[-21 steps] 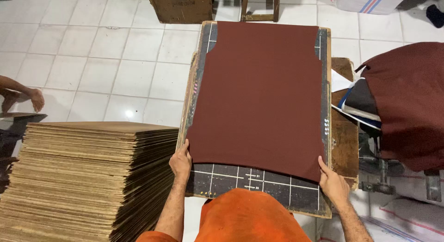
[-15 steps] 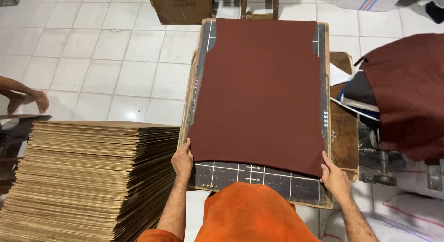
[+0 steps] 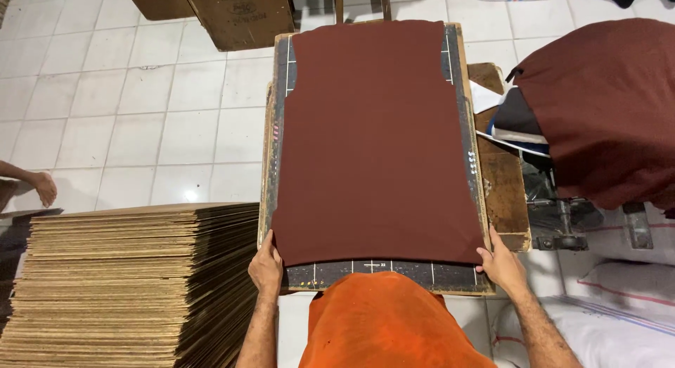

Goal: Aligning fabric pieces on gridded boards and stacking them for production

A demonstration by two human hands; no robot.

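Observation:
A dark red-brown fabric panel (image 3: 376,143) lies flat on a black board with white ruler marks (image 3: 394,276), which rests on a wooden table. My left hand (image 3: 266,268) pinches the fabric's near left corner. My right hand (image 3: 500,264) holds the near right corner. Both hands sit at the board's front edge, just ahead of my orange shirt (image 3: 394,326).
A tall stack of thin brown boards (image 3: 126,283) stands at my left. A heap of the same dark red fabric (image 3: 605,108) lies at the right over a machine. Cardboard boxes (image 3: 239,16) sit on the white tiled floor. Another person's foot (image 3: 43,187) shows at far left.
The view has shifted slightly; my hands stay on the fabric's near corners and have drawn the hem a little closer to me.

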